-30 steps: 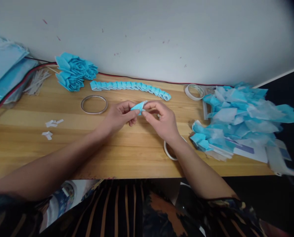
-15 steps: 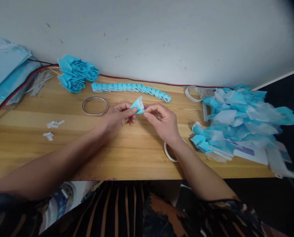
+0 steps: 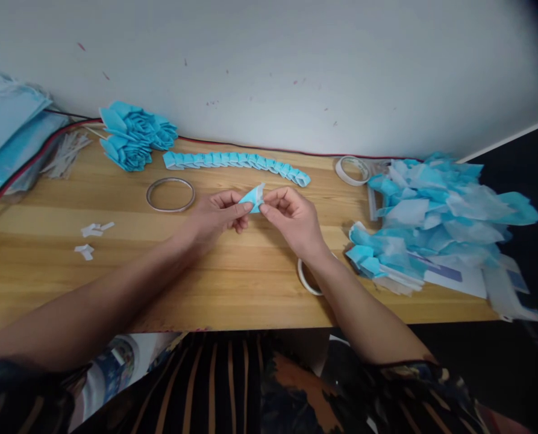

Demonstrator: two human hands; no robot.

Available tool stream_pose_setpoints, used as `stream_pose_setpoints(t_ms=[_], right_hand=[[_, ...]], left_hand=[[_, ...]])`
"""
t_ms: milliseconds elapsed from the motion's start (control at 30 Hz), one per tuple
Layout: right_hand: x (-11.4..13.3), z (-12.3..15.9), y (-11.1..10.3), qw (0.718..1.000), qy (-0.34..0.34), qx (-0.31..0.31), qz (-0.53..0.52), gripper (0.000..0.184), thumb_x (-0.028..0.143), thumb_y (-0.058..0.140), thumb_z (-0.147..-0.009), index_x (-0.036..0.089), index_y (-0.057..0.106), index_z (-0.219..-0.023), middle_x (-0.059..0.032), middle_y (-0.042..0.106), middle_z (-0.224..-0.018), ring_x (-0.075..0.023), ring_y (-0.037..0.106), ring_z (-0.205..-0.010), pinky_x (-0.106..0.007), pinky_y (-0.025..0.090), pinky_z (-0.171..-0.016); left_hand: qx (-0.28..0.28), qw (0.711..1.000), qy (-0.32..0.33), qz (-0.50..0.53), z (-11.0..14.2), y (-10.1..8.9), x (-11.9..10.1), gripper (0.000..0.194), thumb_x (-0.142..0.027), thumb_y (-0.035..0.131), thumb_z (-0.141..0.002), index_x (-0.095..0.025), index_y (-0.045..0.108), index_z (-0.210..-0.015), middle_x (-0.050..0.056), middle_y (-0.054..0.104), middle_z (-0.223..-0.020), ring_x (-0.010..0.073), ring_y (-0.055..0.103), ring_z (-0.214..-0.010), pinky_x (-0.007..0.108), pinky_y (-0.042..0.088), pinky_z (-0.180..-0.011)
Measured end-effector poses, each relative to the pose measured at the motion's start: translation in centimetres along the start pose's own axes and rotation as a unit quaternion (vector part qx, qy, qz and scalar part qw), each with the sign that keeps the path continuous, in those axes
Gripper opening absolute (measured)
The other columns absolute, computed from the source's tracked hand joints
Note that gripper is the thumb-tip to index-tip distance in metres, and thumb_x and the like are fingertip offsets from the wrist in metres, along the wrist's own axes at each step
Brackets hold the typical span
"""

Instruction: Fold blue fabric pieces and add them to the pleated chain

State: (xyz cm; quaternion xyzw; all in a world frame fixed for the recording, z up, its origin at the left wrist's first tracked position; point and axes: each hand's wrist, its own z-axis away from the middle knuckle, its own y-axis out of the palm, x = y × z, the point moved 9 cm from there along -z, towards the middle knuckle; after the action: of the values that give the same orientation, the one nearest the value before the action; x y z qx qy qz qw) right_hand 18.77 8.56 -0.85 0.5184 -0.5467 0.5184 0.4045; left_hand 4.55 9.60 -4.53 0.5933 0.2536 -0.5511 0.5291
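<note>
A small folded piece of blue paper (image 3: 253, 198) with a whitish edge is held above the middle of the table. My left hand (image 3: 221, 214) pinches its left side between thumb and fingers. At its right edge, my right hand (image 3: 293, 218) grips the pale border between thumb and forefinger. Just behind the hands lies a long row of folded blue paper pieces (image 3: 237, 160). Blue paper roses (image 3: 135, 135) rest at the back left. A roll of tape (image 3: 305, 280) lies partly hidden under my right forearm.
On the right is a heap of blue and white sheets (image 3: 453, 211). A tape roll (image 3: 352, 171) stands near the wall, another ring-shaped roll (image 3: 170, 194) left of my hands. White scraps (image 3: 85, 250), thin strips (image 3: 67, 155), packaged blue sheets (image 3: 9, 129) and a red-black cable (image 3: 29, 161) occupy the left.
My right fingers have shifted slightly on the paper's right edge. The paper's pale border now looks narrower and more folded over. The whole view has moved a little.
</note>
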Motion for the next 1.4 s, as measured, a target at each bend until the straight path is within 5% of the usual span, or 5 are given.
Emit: stream_pose_setpoints(t_ms=[233, 633, 900, 1200, 1400], right_hand=[[-0.5, -0.1, 0.0, 1.0, 0.014, -0.005, -0.016, 0.038, 0.031, 0.072, -0.081, 0.022, 0.061, -0.115, 0.0057, 0.068, -0.075, -0.0115, 0.058, -0.066, -0.029, 0.046, -0.066], [-0.1, 0.1, 0.3, 1.0, 0.001, 0.003, 0.016, 0.037, 0.028, 0.068, -0.084, 0.025, 0.06, -0.12, 0.0064, 0.061, -0.073, -0.0126, 0.057, -0.068, -0.031, 0.045, -0.067], [-0.5, 0.0, 0.2, 0.999, 0.02, 0.03, -0.015, 0.037, 0.035, 0.071, -0.086, 0.023, 0.062, -0.119, 0.0045, 0.065, -0.078, -0.0129, 0.057, -0.071, -0.03, 0.046, -0.069], [-0.5, 0.2, 1.3, 0.994, 0.014, 0.095, -0.046, 0.046, 0.038, 0.068, -0.089, 0.023, 0.062, -0.132, -0.0049, 0.073, -0.109, -0.0197, 0.069, -0.101, -0.038, 0.055, -0.092], [2.3, 0.4, -0.6, 0.988, -0.113, 0.019, 0.105, 0.039, 0.017, 0.058, -0.085, 0.027, 0.065, -0.122, -0.0069, 0.064, -0.139, -0.0248, 0.057, -0.133, -0.042, 0.056, -0.099]], left_hand=[[0.004, 0.999, 0.004, -0.047, 0.1, 0.1, -0.1, 0.032, -0.041, 0.088, -0.073, -0.016, 0.069, -0.082, -0.001, 0.068, -0.063, 0.0091, 0.06, -0.054, 0.021, 0.047, -0.053], [0.009, 0.989, 0.035, -0.142, 0.3, 0.5, -1.2, 0.026, -0.039, 0.078, -0.081, -0.017, 0.065, -0.075, -0.002, 0.065, -0.061, 0.0086, 0.056, -0.052, 0.02, 0.048, -0.052], [-0.003, 0.994, -0.006, -0.11, 0.1, -0.2, 0.0, 0.022, -0.036, 0.075, -0.083, -0.017, 0.066, -0.076, -0.001, 0.066, -0.06, 0.0086, 0.057, -0.049, 0.02, 0.045, -0.05], [-0.002, 0.997, -0.022, -0.072, 0.2, 0.1, 0.0, 0.018, -0.026, 0.073, -0.088, -0.015, 0.066, -0.075, -0.001, 0.066, -0.059, 0.008, 0.058, -0.049, 0.019, 0.045, -0.049], [-0.015, 0.999, -0.047, -0.022, 0.3, 0.5, -0.1, 0.018, -0.018, 0.071, -0.089, -0.014, 0.062, -0.074, -0.002, 0.063, -0.056, 0.0076, 0.056, -0.047, 0.019, 0.045, -0.047]])
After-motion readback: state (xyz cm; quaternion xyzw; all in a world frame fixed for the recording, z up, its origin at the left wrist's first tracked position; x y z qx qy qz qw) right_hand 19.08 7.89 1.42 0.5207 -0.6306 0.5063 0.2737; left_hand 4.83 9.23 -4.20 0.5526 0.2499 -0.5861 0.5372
